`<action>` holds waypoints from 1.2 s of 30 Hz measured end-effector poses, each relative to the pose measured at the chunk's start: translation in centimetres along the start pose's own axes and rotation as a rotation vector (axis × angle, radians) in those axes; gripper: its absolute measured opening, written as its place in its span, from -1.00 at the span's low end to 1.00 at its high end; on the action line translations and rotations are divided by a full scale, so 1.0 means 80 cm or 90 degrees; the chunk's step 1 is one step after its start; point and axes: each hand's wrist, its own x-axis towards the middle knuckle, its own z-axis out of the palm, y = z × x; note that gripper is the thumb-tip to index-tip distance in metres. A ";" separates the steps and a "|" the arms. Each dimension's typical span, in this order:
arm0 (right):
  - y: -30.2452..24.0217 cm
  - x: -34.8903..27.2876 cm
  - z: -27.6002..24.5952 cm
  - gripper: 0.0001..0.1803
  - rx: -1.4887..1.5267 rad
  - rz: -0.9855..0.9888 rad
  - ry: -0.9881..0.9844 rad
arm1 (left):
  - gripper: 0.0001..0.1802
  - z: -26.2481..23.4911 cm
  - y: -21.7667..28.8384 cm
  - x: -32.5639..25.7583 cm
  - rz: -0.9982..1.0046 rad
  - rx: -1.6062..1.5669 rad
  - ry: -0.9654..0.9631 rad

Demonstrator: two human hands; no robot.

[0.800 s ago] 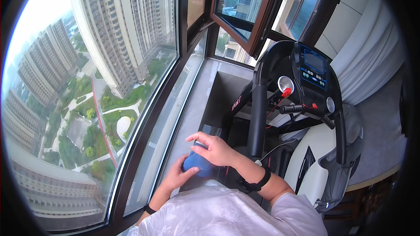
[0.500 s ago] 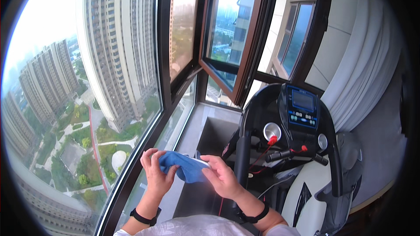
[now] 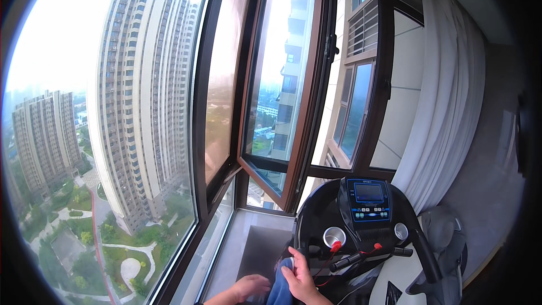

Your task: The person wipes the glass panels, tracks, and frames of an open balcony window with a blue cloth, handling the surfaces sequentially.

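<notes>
A folded blue cloth hangs low at the bottom edge of the head view. My right hand grips its upper end, with the thumb lying over the fabric. Just left of the cloth is my left hand, apart from it and somewhat blurred, with its fingers loosely extended and nothing seen in them. The cloth's lower part runs out of the picture.
A black treadmill with a console stands close on my right, red clips and cord on it. A brown-framed window sash is swung open ahead. Tall glass lines my left. A white curtain hangs at right.
My view has tilted up, so hands and cloth sit lower in it. The left hand has let go of the cloth; the cloth now hangs down from the right hand rather than stretching between both.
</notes>
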 end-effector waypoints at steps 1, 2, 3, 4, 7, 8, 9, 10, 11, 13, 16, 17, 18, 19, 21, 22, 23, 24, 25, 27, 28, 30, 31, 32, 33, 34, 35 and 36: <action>-0.002 0.001 0.000 -0.29 -0.006 0.015 0.034 | -0.72 0.006 -0.001 -0.002 -0.011 0.115 -0.006; -0.004 0.004 0.003 -0.29 -0.010 0.012 0.041 | -0.72 0.009 -0.004 -0.002 -0.047 0.147 -0.056; -0.004 0.008 0.007 -0.32 0.027 -0.068 0.036 | -0.72 0.011 -0.010 -0.003 -0.084 0.177 -0.106; -0.006 0.012 0.013 -0.34 0.066 -0.151 0.029 | -0.68 0.022 -0.015 -0.009 -0.103 0.226 -0.077; -0.041 0.009 0.040 -0.27 -0.017 -0.184 0.019 | -0.70 0.028 -0.016 -0.012 -0.091 0.128 -0.130; -0.062 0.003 0.041 -0.26 -0.031 -0.141 -0.038 | -0.70 0.027 -0.009 -0.014 -0.083 0.060 -0.144; -0.074 0.001 0.047 -0.26 0.013 -0.132 -0.062 | -0.70 0.028 -0.005 -0.017 -0.075 -0.008 -0.159; -0.081 0.002 0.046 -0.26 0.026 -0.116 -0.095 | -0.70 0.027 0.005 -0.020 -0.065 -0.072 -0.169; -0.086 0.000 0.046 -0.25 0.040 -0.096 -0.130 | -0.70 0.025 0.015 -0.027 -0.053 -0.126 -0.174; -0.081 0.003 0.046 -0.28 0.090 -0.152 -0.117 | -0.70 0.020 0.034 -0.030 -0.030 -0.156 -0.172; -0.103 0.014 0.034 -0.51 0.103 -0.186 -0.081 | -0.58 -0.019 0.032 0.007 0.007 -0.073 -0.176; -0.102 0.023 0.017 -0.54 0.055 -0.197 -0.068 | -0.54 -0.020 0.040 0.002 0.040 -0.032 -0.135; -0.105 0.027 0.006 -0.56 0.068 -0.184 -0.032 | -0.54 -0.022 0.051 -0.008 0.028 -0.035 -0.133; -0.108 0.028 -0.006 -0.59 0.078 -0.166 0.009 | -0.52 -0.023 0.063 -0.017 0.031 0.049 -0.104; -0.108 0.035 -0.032 -0.59 0.096 -0.142 0.066 | -0.48 -0.024 0.092 -0.048 0.096 0.194 -0.082; -0.115 0.038 -0.038 -0.57 0.140 -0.115 0.072 | -0.48 -0.043 0.093 -0.052 0.176 0.314 -0.080; -0.119 0.038 -0.048 -0.55 0.174 -0.084 0.090 | -0.47 -0.041 0.110 -0.069 0.212 0.390 -0.089; -0.116 0.039 -0.058 -0.54 0.148 -0.095 0.100 | -0.46 -0.045 0.122 -0.079 0.165 0.460 -0.051; -0.111 0.038 -0.065 -0.53 0.122 -0.106 0.109 | -0.50 -0.043 0.134 -0.101 0.092 0.466 0.010; -0.110 0.033 -0.075 -0.47 0.101 -0.104 0.103 | -0.68 -0.055 0.152 -0.124 0.181 0.391 -0.001; -0.108 0.030 -0.080 -0.45 0.076 -0.093 0.098 | -0.69 -0.050 0.163 -0.144 0.207 0.371 0.071; -0.104 0.031 -0.082 -0.38 0.006 -0.086 0.085 | -0.64 -0.059 0.177 -0.174 0.321 0.293 0.045; -0.100 0.031 -0.084 -0.33 -0.047 -0.104 0.079 | -0.61 -0.055 0.182 -0.186 0.367 0.260 0.046; -0.094 0.031 -0.090 -0.32 -0.125 -0.133 0.073 | -0.56 -0.054 0.187 -0.194 0.392 0.401 0.126; -0.088 0.030 -0.096 -0.30 -0.206 -0.163 0.065 | -0.51 -0.052 0.189 -0.197 0.418 0.542 0.203; -0.085 0.026 -0.103 -0.27 -0.302 -0.143 0.071 | -0.47 -0.050 0.185 -0.187 0.570 0.720 0.312; -0.082 0.025 -0.107 -0.36 -0.372 -0.170 0.088 | -0.57 -0.040 0.187 -0.177 0.599 0.716 0.371; -0.094 0.028 -0.098 -0.45 -0.462 -0.165 0.068 | -0.63 -0.044 0.192 -0.176 0.604 0.717 0.424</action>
